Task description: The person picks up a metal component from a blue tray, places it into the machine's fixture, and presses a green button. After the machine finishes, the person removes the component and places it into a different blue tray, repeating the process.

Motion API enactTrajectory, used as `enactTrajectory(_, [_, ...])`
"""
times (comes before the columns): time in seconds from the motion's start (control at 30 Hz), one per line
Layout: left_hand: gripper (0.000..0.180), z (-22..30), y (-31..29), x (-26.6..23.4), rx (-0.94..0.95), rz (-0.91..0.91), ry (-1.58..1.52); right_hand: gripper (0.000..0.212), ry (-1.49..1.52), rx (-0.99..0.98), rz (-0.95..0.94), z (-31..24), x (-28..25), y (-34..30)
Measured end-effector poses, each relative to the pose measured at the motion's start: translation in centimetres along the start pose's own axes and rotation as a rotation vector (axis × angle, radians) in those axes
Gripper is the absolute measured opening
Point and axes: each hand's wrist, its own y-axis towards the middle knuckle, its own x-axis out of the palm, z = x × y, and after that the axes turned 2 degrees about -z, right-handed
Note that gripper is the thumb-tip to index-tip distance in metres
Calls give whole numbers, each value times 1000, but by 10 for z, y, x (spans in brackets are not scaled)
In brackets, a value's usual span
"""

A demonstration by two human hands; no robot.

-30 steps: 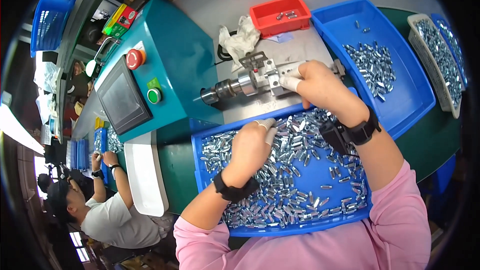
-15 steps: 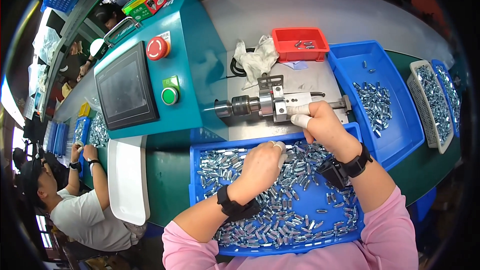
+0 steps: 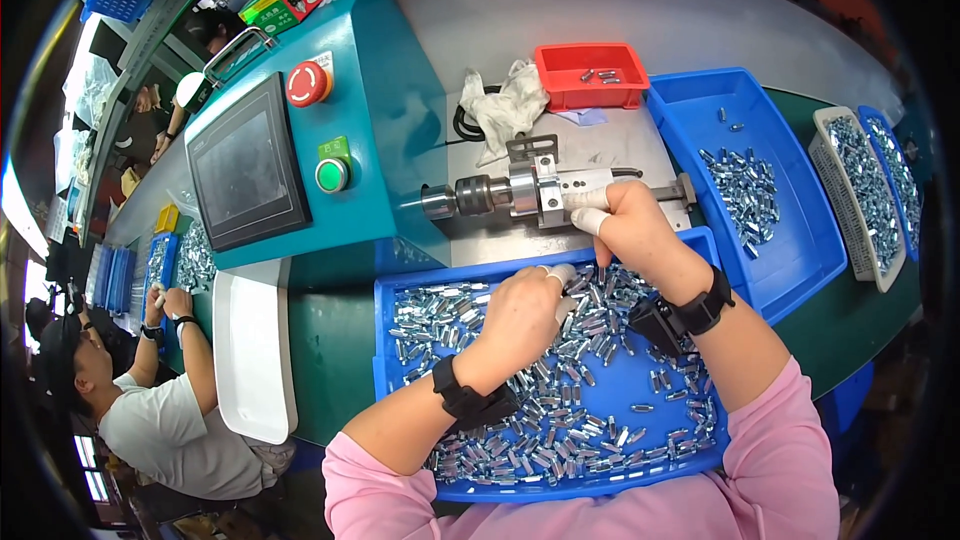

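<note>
1. Head view: The parts (image 3: 560, 410) are small, shiny, silver metal bits. Lots of them lie in a heap in the near blue tray (image 3: 400, 380), right in front of the person.
2. The left hand (image 3: 520, 315) rests on the heap, near the far edge of the tray. Its fingers are curled and close together, and the tips touch the parts. White tape wraps the fingertips. I cannot tell if it has pinched one part.
3. The right hand (image 3: 625, 230) is at the metal tool (image 3: 530, 195), just past the tray's far rim. Its fingers are pressed against the tool's silver block. White tape is on these fingertips too. A part between them is hidden, so I cannot tell.
4. The tool sticks out sideways from the teal machine (image 3: 400, 120). The machine has a dark screen (image 3: 245, 175), a red button (image 3: 307, 84) and a green button (image 3: 331, 175).
5. The two hands are near each other, and the tray rim runs between them.
6. A second blue tray (image 3: 790, 250) sits to the right with a few parts. A red box (image 3: 590, 75) and a white rag (image 3: 505, 105) lie behind the tool.
7. Bare grey table (image 3: 640, 10) lies beyond the red box.
8. Another person (image 3: 160, 410) works far to the left.
</note>
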Motion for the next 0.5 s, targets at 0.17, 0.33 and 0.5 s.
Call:
enactTrajectory(0.17, [22, 1, 0, -4, -9, -35, 30, 20, 3, 10, -9, -12, -11, 1])
enactTrajectory(0.33, [22, -2, 2, 0, 57, 42, 29, 23, -30, -9, -14, -17, -18, -1])
enactTrajectory(0.5, [18, -7, 4, 3, 25, 44, 19, 26, -134, 32, 126, -27, -25, 4])
